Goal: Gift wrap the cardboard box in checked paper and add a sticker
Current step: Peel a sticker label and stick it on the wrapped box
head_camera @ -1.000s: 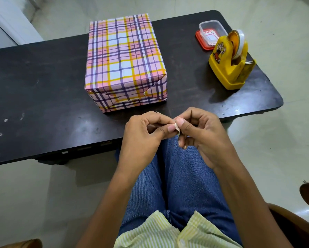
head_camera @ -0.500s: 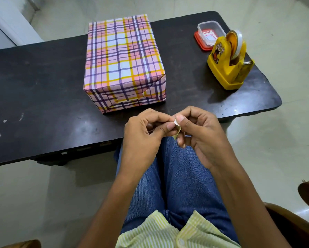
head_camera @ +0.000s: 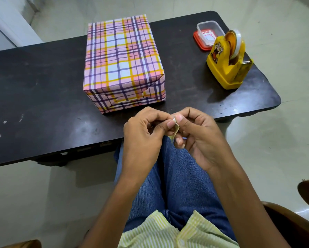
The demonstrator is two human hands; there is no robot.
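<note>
Both hands pinch sticker: your left hand (head_camera: 143, 138) holds it with thumb and forefinger at upper edge, right hand (head_camera: 198, 138) has fingers curled round other side. Sticker (head_camera: 175, 130) is small, thin, floppy and very light; it sits over your lap, just off front edge of table (head_camera: 42, 86). Probably backing is being peeled: hold by edge only, keep glue side off fingers. Box (head_camera: 123, 63) stands wrapped, mid-table, near front edge; paper is smooth, folds are delicate, so press on flat top. Dispenser (head_camera: 227, 68) is at right end.
</note>
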